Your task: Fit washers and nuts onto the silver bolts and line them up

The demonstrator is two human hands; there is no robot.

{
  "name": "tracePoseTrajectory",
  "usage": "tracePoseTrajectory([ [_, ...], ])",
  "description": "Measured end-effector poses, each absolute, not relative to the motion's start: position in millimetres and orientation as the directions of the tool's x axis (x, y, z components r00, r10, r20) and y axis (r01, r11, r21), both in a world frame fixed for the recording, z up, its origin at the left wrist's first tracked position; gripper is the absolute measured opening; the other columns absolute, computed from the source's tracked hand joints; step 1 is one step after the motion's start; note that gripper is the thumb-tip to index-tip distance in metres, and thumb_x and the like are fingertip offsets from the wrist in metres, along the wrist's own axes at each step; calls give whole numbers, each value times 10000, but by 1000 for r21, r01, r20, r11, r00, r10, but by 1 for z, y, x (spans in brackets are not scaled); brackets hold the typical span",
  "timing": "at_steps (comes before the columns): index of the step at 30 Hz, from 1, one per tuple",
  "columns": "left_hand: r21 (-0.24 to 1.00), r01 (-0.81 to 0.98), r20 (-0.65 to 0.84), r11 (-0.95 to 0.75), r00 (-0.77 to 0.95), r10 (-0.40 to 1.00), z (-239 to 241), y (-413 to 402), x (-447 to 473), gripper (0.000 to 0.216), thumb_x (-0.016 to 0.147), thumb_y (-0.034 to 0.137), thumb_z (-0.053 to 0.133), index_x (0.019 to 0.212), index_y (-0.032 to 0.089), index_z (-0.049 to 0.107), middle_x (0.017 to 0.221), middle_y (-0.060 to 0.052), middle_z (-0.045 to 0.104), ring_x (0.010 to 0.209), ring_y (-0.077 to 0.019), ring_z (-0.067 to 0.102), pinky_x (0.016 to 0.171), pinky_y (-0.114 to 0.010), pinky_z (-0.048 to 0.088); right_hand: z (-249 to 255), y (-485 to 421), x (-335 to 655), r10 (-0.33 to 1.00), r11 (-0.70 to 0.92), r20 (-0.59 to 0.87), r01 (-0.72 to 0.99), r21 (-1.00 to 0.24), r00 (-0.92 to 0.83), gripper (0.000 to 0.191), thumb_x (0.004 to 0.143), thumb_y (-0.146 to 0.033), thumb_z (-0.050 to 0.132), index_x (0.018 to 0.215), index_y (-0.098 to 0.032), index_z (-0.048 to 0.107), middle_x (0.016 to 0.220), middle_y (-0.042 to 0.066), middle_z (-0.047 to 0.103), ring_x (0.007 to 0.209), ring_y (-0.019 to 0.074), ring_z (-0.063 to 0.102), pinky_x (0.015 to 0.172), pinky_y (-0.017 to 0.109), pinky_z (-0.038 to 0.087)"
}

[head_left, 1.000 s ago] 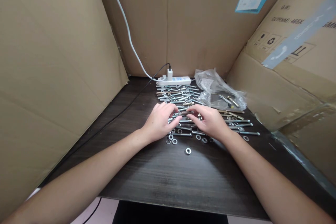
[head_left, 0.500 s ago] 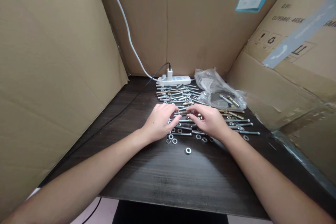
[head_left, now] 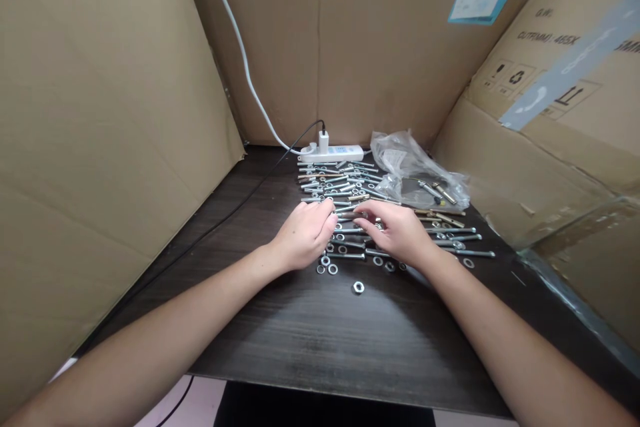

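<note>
My left hand (head_left: 306, 233) is closed over the left side of the hardware, thumb against curled fingers. Whatever its fingertips pinch is too small to make out. Just across from it, my right hand (head_left: 395, 230) curls thumb and forefinger around the end of a dark bolt (head_left: 345, 217), whose shank points left. Many bolts and screws lie in rough rows around both hands, among them a long bolt (head_left: 346, 256) in front. Flat washers (head_left: 333, 269) lie near the left wrist. Closer to me, a single hex nut (head_left: 359, 287) rests on the table.
Behind the bolts stands a white power strip (head_left: 333, 154) with a charger (head_left: 323, 141) and a black cable (head_left: 240, 205) running left. A clear plastic bag (head_left: 420, 167) holding some bolts lies back right. Cardboard walls (head_left: 380, 60) enclose the dark table (head_left: 320, 340) on three sides.
My left hand has drawn slightly left, away from the bolt, and its thumb and fingers have closed together. My right hand stays nearly in place.
</note>
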State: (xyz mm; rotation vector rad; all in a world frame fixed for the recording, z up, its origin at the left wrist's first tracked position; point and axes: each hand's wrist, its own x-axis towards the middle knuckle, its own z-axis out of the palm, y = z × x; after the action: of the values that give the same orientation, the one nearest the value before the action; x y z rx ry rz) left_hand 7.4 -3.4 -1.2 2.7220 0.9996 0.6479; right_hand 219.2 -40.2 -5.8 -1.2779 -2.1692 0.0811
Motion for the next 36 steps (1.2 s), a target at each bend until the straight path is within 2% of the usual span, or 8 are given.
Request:
tracePoseTrajectory([
  [5, 339, 598, 383, -727, 618, 687, 2, 0, 3, 294, 979, 282, 191, 773, 201, 383, 697, -1, 496, 634, -163, 460, 648, -312, 336, -2, -40, 223, 809, 535, 478, 766, -356, -343, 152, 898, -304, 525, 957, -213, 630, 879, 28, 684, 733, 153, 617, 662, 267, 467],
  [8, 349, 551, 391, -758, 649, 652, 5, -2, 3, 310, 975, 281, 183, 760, 199, 391, 700, -11, 497, 636, -161, 454, 646, -310, 346, 1, -38, 231, 817, 493, 508, 789, -366, -274, 161, 888, -312, 533, 949, -205, 637, 832, 29, 681, 690, 153, 612, 630, 266, 460],
  [13, 180, 303, 288, -936, 894, 344, 5, -32, 19, 226, 935, 274, 311, 797, 179, 464, 782, -40, 555, 716, -179, 471, 703, -323, 369, 1, -35, 241, 800, 435, 578, 820, -371, -163, 159, 865, -302, 560, 950, -188, 631, 740, 20, 650, 624, 152, 586, 600, 264, 445],
  [17, 23, 175, 229, -984, 957, 176, -5, -56, 35, 211, 920, 335, 418, 812, 172, 500, 807, -45, 584, 766, -187, 493, 729, -335, 353, 0, -35, 239, 793, 467, 579, 799, -378, -190, 158, 870, -296, 554, 959, -186, 624, 756, 22, 646, 625, 146, 579, 607, 254, 445],
  [21, -82, 195, 233, -977, 957, 171, -13, -59, 40, 219, 908, 357, 463, 802, 172, 515, 809, -52, 595, 784, -197, 501, 716, -348, 331, 1, -36, 234, 784, 490, 585, 786, -378, -208, 159, 882, -296, 539, 968, -191, 623, 764, 21, 648, 622, 142, 574, 613, 252, 441],
  [24, -110, 195, 236, -975, 958, 165, -14, -56, 40, 228, 906, 374, 481, 797, 179, 522, 799, -40, 597, 803, -201, 506, 725, -358, 321, 2, -37, 232, 786, 496, 579, 780, -380, -217, 165, 883, -308, 539, 965, -193, 625, 758, 20, 647, 609, 138, 564, 606, 252, 434],
  [33, -81, 189, 236, -979, 957, 166, -10, -52, 40, 268, 879, 438, 500, 803, 185, 540, 799, -46, 600, 804, -207, 511, 728, -366, 323, 3, -36, 231, 788, 511, 572, 763, -396, -230, 186, 889, -329, 517, 965, -199, 626, 756, 18, 642, 614, 135, 553, 621, 260, 435],
  [36, -41, 133, 276, -990, 954, 117, 0, -47, 34, 253, 898, 371, 454, 751, 183, 538, 734, -39, 577, 744, -187, 492, 705, -351, 325, 2, -36, 232, 792, 507, 564, 766, -395, -234, 176, 887, -318, 526, 964, -195, 626, 752, 17, 644, 622, 136, 557, 622, 256, 431],
])
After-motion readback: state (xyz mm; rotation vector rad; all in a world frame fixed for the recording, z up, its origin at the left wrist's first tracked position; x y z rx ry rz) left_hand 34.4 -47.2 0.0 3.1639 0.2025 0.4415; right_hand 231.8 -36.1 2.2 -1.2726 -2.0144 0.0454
